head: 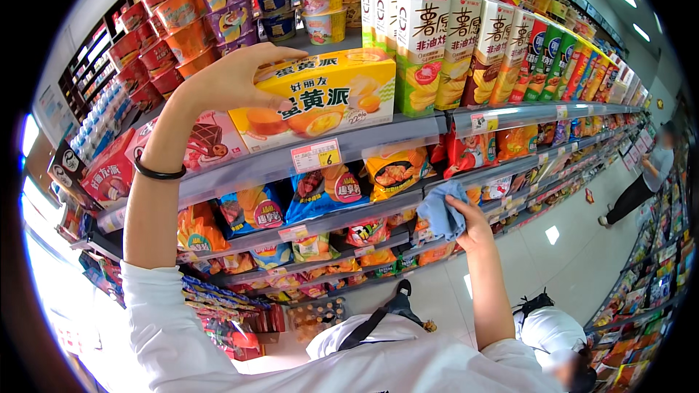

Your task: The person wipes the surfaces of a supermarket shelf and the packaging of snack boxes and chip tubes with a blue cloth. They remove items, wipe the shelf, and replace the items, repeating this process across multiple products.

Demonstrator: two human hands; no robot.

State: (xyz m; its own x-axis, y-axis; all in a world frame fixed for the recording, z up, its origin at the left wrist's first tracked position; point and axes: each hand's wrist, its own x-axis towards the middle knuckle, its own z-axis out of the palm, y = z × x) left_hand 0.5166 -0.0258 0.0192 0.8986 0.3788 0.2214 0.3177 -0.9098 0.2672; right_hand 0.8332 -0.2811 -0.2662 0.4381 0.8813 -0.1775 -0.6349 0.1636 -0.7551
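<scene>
My left hand, with a black band at the wrist, grips a yellow snack-pie carton from its left end, thumb across the front and fingers over the top. The carton is at the front of the upper shelf, touching or nearly touching a pink carton on its left. In my right hand is a crumpled blue cloth, held in front of the lower shelves. Tall snack boxes stand upright to the right of the yellow carton.
Stacked instant noodle tubs rise behind the cartons. Bagged snacks fill lower shelves behind the shelf edge. One person stands in the aisle at right; another person is close by at lower right.
</scene>
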